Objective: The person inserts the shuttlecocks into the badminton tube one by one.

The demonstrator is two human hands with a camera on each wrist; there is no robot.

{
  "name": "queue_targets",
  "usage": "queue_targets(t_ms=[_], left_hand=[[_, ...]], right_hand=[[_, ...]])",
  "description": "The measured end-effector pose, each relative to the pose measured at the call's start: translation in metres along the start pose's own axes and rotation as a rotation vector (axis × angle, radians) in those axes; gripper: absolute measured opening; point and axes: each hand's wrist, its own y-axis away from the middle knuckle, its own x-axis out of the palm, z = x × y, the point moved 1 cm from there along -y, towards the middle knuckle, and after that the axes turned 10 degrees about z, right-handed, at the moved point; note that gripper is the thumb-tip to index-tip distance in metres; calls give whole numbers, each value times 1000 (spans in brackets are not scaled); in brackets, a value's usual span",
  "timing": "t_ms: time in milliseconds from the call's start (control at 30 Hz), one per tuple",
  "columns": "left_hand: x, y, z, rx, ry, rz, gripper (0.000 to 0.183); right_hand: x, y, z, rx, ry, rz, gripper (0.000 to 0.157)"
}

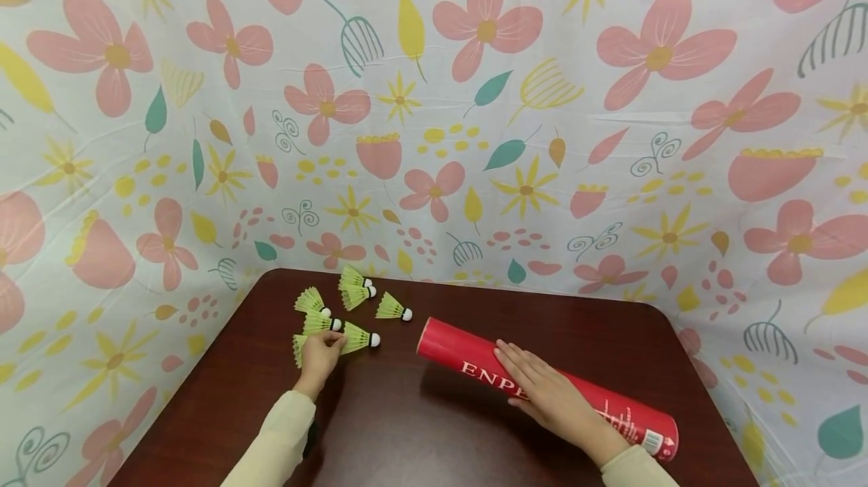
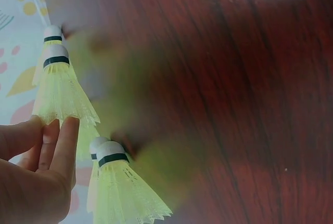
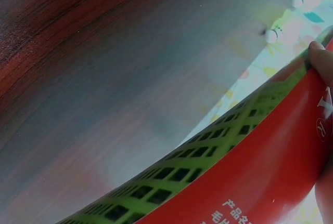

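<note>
My left hand [image 1: 320, 359] pinches a yellow-green shuttlecock [image 1: 358, 338] by the wide rim of its skirt. Its white cork, with a black band, points right. In the left wrist view, the thumb and fingertips meet at the skirt edge of this shuttlecock [image 2: 61, 91]. Several more shuttlecocks [image 1: 353, 297] lie close around that hand and just beyond it. My right hand [image 1: 552, 400] holds a long red tube [image 1: 461, 347] with white lettering, its palm over the top. The tube lies slantwise, its left end toward the shuttlecocks and a shadow beneath it. Green-and-black print [image 3: 182, 174] runs along its side.
A single shuttlecock [image 1: 393, 307] lies a little apart, between the group and the tube's left end. The dark brown wooden table [image 1: 407, 427] has rounded far corners. Behind it and at both sides hangs a white flower-patterned cloth [image 1: 434, 117].
</note>
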Motion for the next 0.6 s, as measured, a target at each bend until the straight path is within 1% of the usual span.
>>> queue_targets(t_ms=[133, 333, 433, 500, 567, 600], left_hand=[[-1, 0, -4, 5, 12, 7, 14], [-1, 3, -7, 20, 0, 2, 13], [-1, 5, -10, 65, 4, -13, 13], [-1, 7, -14, 115, -1, -29, 14], [-1, 8, -17, 146, 1, -33, 14], [-1, 7, -18, 149, 3, -32, 14]], right_hand=[[0, 0, 0, 1, 3, -2, 73], [-1, -2, 1, -5, 15, -19, 72], [-1, -2, 0, -11, 19, -33, 72], [-1, -2, -1, -14, 19, -39, 72], [-1, -2, -1, -6, 18, -29, 73], [-1, -2, -1, -1, 16, -21, 73]])
